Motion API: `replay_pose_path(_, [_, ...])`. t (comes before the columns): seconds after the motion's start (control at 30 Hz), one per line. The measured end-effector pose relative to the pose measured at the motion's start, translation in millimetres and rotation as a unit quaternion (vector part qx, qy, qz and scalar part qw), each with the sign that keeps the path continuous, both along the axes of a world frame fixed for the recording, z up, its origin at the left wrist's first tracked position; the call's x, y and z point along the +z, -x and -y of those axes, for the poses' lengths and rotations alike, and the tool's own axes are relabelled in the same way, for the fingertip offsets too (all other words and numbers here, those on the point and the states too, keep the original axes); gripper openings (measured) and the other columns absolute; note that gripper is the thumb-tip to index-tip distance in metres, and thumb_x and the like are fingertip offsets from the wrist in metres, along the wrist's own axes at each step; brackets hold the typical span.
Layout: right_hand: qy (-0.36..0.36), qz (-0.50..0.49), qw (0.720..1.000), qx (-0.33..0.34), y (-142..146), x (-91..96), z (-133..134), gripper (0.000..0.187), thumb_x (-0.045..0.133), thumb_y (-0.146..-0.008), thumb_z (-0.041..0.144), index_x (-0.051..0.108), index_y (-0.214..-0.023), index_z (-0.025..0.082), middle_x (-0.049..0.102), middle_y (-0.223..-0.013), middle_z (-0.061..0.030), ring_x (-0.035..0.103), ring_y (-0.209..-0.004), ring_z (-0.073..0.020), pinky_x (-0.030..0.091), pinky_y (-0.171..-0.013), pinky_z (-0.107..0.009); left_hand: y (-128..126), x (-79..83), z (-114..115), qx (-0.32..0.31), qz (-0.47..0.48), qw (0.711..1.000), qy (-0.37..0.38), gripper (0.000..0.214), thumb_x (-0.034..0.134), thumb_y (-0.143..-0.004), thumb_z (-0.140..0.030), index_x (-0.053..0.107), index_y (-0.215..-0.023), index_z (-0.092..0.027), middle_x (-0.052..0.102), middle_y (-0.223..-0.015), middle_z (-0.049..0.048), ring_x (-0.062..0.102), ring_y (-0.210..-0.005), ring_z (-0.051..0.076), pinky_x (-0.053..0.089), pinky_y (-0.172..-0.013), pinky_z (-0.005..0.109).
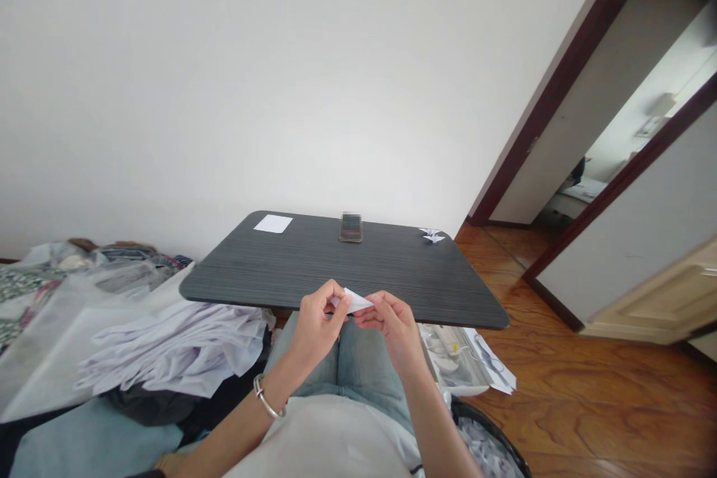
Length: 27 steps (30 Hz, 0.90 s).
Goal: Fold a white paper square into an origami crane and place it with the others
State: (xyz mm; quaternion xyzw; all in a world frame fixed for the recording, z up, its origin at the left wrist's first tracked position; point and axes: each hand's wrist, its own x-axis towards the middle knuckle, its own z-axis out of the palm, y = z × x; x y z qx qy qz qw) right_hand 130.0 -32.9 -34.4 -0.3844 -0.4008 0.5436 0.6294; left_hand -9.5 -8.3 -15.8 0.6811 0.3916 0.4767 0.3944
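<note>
A small piece of folded white paper (355, 300) is held up between my two hands, just above the near edge of the dark table (291, 261). My left hand (322, 317) pinches its left end between thumb and fingers. At the right, the fingers of my right hand (392, 317) close on the pointed end. Part of the paper is hidden behind the fingertips. Small folded white paper figures (432, 236) lie at the far right corner of the table, and a white paper sheet (273, 223) lies flat at the far left.
A phone-like dark device (351, 227) stands at the table's back edge by the wall. Heaped white cloth (184, 343) and clothes lie to the left. On the right are an open white box (456, 358) and a dark-rimmed bin (487, 448) with crumpled paper.
</note>
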Motion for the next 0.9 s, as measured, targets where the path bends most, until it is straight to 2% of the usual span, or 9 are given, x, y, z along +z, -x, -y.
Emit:
replay_pose_path(0.1, [0.010,0.037,0.999,0.022,-1.0,1.8,0.1,0.028,0.068,-0.072,0.041,0.063,-0.062,0.015,0.069,-0.058,-0.0028,0.062,-0.048,-0.0110,0.051,-0.050,-0.020,0.8,-1.8,-0.4,-0.004,-0.027,0.999,-0.016,0.023,0.049,-0.083,-0.035,0.047,-0.067,-0.018,0.048,-0.060,-0.0038,0.047,-0.053,0.009,0.043,-0.052,0.019])
replay_pose_path(0.4, [0.009,0.051,0.999,0.004,-1.9,4.3,1.3,0.029,0.072,-0.067,0.042,0.064,-0.061,0.015,0.069,-0.054,-0.0028,0.062,-0.045,-0.0122,0.053,-0.048,-0.022,1.1,-1.9,-1.0,-0.009,-0.024,1.000,0.001,0.023,0.050,-0.082,-0.035,0.046,-0.066,-0.018,0.047,-0.058,-0.0043,0.045,-0.050,0.009,0.039,-0.049,0.018])
replay_pose_path(0.6, [0.004,0.057,0.998,0.018,-1.2,5.5,1.9,0.029,0.070,-0.068,0.044,0.065,-0.062,0.015,0.070,-0.057,-0.0040,0.064,-0.048,-0.0132,0.053,-0.050,-0.023,-0.1,-5.3,-2.5,0.000,0.001,1.000,0.013,0.024,0.049,-0.082,-0.036,0.046,-0.065,-0.018,0.045,-0.057,-0.0047,0.045,-0.051,0.010,0.040,-0.050,0.019])
replay_pose_path(0.9, [-0.015,0.075,0.997,0.003,-9.8,1.2,0.0,0.025,0.066,-0.075,0.040,0.066,-0.069,0.016,0.071,-0.061,-0.0038,0.064,-0.052,-0.0120,0.052,-0.052,-0.020,2.7,-4.6,-6.5,0.040,-0.039,0.998,-0.031,0.025,0.047,-0.084,-0.034,0.045,-0.065,-0.019,0.044,-0.058,-0.0048,0.045,-0.055,0.010,0.036,-0.053,0.020])
